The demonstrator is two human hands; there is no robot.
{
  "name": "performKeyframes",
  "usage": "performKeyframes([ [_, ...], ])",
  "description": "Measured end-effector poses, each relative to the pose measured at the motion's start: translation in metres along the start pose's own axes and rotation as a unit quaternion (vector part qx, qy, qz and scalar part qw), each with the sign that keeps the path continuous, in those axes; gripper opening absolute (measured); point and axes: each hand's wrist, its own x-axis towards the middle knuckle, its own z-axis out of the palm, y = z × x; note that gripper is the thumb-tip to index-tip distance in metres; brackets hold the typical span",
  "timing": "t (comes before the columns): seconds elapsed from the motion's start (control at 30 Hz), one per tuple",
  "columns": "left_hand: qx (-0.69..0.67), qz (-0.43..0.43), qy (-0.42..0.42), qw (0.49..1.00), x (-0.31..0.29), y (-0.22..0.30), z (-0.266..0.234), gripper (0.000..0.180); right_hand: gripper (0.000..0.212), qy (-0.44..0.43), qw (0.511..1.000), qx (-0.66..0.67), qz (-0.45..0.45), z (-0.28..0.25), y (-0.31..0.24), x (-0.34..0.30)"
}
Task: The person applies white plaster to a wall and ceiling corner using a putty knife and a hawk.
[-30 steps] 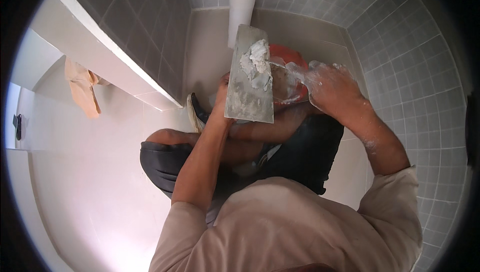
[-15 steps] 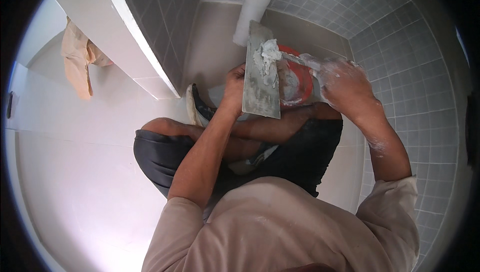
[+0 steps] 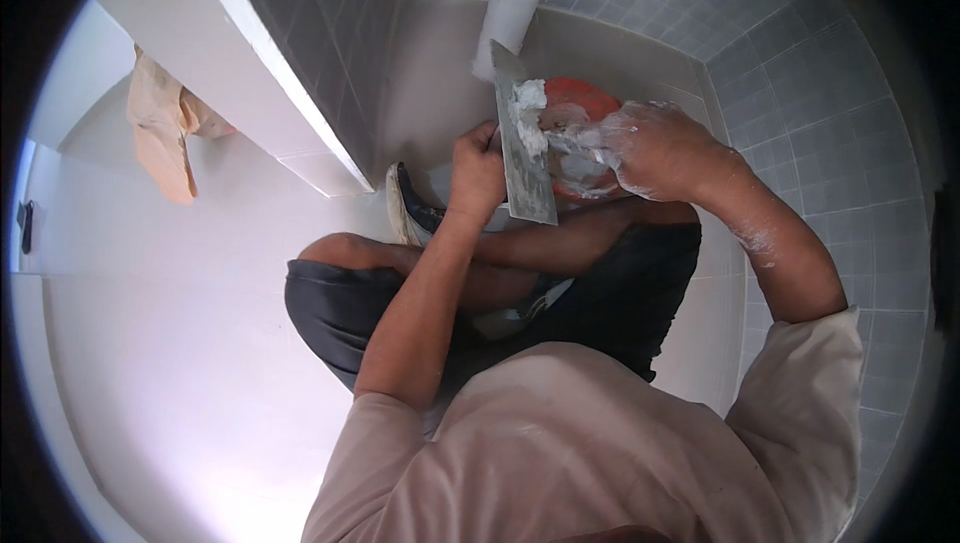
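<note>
Your left hand [image 3: 476,168] sits left of the trowel [image 3: 522,143], gripping it; your right hand [image 3: 650,148] is on its right, touching the paste on the blade. The bucket [image 3: 585,103] lies behind both hands. The pipe [image 3: 510,3] stands beyond. A cloth [image 3: 165,138] hangs far left, on the wall.

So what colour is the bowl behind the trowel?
Orange-red bowl, smeared with white paste; head view.
</note>
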Motion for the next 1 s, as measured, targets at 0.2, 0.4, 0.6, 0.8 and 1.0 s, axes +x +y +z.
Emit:
performKeyframes([
  [0.2, -0.01, -0.005, 0.008, 1.0, -0.003, 0.019, -0.005, 0.019, 0.034, 0.202, 0.965, 0.102, -0.132, 0.032, 0.035, -0.008],
  [0.4, -0.15, -0.12, 0.001, 0.981, -0.018, 0.019, -0.069, 0.032, 0.047, 0.155, 0.504, 0.829, -0.187, 0.003, 0.007, 0.022],
  [0.6, -0.046, -0.129, 0.008, 0.991, -0.068, 0.054, -0.101, 0.035, 0.058, 0.259, 0.242, 0.899, -0.255, -0.061, -0.022, 0.061],
  [0.8, 0.055, -0.116, 0.089, 0.988, -0.151, 0.074, -0.12, 0.038, 0.064, 0.282, 0.127, 0.897, -0.316, -0.113, -0.035, 0.089],
  [1.0, 0.145, -0.083, 0.098, 0.981, -0.152, 0.08, -0.102, 0.041, 0.051, 0.263, 0.048, 0.885, -0.382, -0.152, -0.029, 0.099],
])
